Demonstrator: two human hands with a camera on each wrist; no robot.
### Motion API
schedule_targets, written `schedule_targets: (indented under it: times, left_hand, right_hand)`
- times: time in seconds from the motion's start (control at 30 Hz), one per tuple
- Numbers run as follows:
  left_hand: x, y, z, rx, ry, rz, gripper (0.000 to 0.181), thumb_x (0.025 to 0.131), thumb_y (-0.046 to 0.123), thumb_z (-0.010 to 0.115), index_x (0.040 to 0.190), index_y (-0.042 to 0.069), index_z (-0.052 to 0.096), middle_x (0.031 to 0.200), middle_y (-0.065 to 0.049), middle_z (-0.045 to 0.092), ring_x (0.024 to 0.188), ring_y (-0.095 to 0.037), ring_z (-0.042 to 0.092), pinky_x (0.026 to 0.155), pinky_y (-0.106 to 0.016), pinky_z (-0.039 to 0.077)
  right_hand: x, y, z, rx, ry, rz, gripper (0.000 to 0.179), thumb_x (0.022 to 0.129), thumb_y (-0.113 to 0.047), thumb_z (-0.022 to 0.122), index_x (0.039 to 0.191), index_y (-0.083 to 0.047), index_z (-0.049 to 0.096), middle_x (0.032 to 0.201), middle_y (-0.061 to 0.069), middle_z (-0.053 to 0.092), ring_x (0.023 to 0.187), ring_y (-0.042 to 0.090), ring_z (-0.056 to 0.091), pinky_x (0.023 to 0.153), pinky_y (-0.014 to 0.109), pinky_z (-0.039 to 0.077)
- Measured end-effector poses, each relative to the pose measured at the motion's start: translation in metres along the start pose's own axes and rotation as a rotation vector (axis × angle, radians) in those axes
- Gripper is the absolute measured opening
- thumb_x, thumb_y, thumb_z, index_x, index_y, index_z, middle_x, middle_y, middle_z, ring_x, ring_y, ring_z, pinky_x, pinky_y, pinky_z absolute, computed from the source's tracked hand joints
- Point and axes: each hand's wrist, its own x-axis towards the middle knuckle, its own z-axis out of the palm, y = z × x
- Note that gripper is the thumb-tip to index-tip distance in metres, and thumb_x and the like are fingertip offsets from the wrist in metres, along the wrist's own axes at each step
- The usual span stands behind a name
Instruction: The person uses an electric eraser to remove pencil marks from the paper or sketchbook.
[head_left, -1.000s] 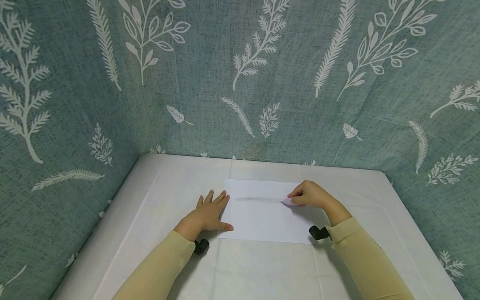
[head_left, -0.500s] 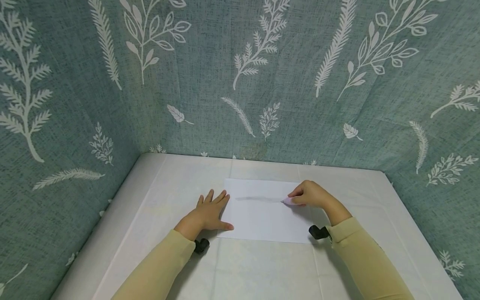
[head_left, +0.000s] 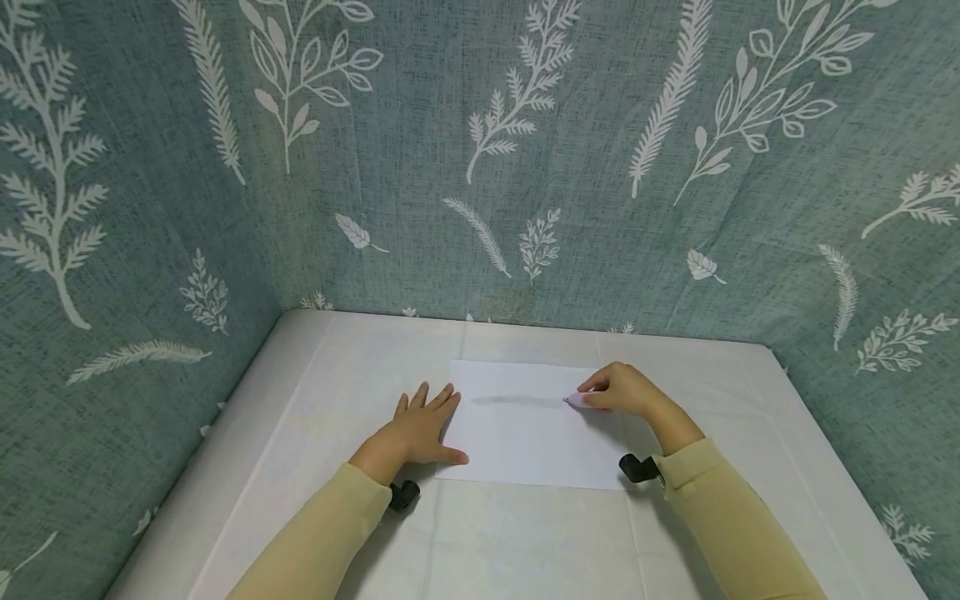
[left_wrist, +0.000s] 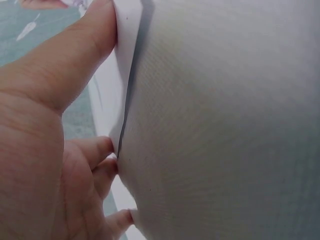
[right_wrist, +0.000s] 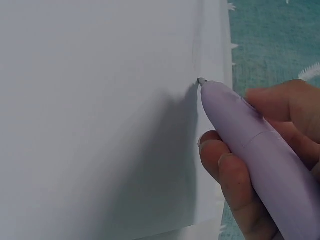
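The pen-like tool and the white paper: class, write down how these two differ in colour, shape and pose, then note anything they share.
Colour: the pen-like tool is lilac with a grey tip, while the paper is white.
Shape: the pen-like tool is long and rounded; the paper is a flat rectangular sheet.
Pose: the pen-like tool is held in the right grip; the paper lies on the table.
Shared: both are pale.

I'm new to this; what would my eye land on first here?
Probably the teal, leaf-patterned backdrop behind the white table. Next, perhaps, the lilac pen in the right hand, pointed at the white paper. The left hand is spread at the paper's left edge.
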Motion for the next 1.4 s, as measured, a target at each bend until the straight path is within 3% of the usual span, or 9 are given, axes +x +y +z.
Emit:
schedule_targets:
  times: [0.37, 0.53, 0.67, 1.13, 1.4]
  left_hand:
    - [-0.0022, 0.0013, -0.0009, 0.004, 0.011, -0.001, 0.109, 0.077, 0.064, 0.076, 0.159, 0.012, 0.028, 0.167, -0.008, 0.017, 0.15, -0.047, 0.006, 0.115, -0.068, 0.009]
    - [-0.0028, 0.0015, -0.0007, -0.002, 0.012, 0.002, 0.109, 0.077, 0.064, 0.076, 0.159, 0.012, 0.028, 0.167, -0.008, 0.017, 0.15, -0.047, 0.006, 0.115, -0.068, 0.009]
    - [-0.0031, 0.0015, 0.0004, -0.009, 0.012, 0.0, 0.108, 0.077, 0.064, 0.076, 0.159, 0.012, 0.028, 0.167, -0.008, 0.017, 0.15, -0.047, 0.005, 0.116, -0.067, 0.008]
    - [-0.0002, -0.0005, 0.0026, 0.009, 0.002, -0.003, 0.109, 0.077, 0.067, 0.074, 0.16, 0.014, 0.026, 0.167, -0.006, 0.016, 0.151, -0.046, 0.004, 0.116, -0.067, 0.008]
    - [0.0013, 0.0, 0.0027, 0.01, -0.001, -0.009, 0.109, 0.077, 0.067, 0.074, 0.16, 0.014, 0.026, 0.167, -0.006, 0.015, 0.151, -0.046, 0.004, 0.116, -0.067, 0.007]
  right_hand:
    - [0.0007, 0.0, 0.001, 0.019, 0.016, 0.015, 0.022, 0.089, -0.018, 0.076, 0.107, -0.005, 0.078, 0.06, -0.001, 0.062, 0.059, 0.012, 0.052, 0.06, 0.029, 0.045]
    - [0.0006, 0.0018, 0.0016, 0.014, 0.022, 0.008, 0.021, 0.088, -0.019, 0.077, 0.105, -0.006, 0.079, 0.086, 0.003, 0.074, 0.072, 0.012, 0.061, 0.067, 0.031, 0.052]
    - [-0.0003, 0.0032, 0.0023, 0.008, 0.034, -0.019, 0.021, 0.087, -0.019, 0.078, 0.103, -0.007, 0.08, 0.103, 0.006, 0.075, 0.088, 0.015, 0.067, 0.076, 0.035, 0.056]
    - [0.0011, 0.0065, 0.0041, 0.02, 0.07, -0.04, 0.019, 0.086, -0.017, 0.079, 0.102, -0.007, 0.08, 0.105, 0.008, 0.076, 0.1, 0.024, 0.069, 0.084, 0.041, 0.056]
    - [0.0002, 0.0021, 0.0039, 0.029, 0.04, -0.05, 0.018, 0.086, -0.018, 0.08, 0.101, -0.008, 0.08, 0.101, 0.006, 0.076, 0.089, 0.016, 0.067, 0.077, 0.036, 0.055]
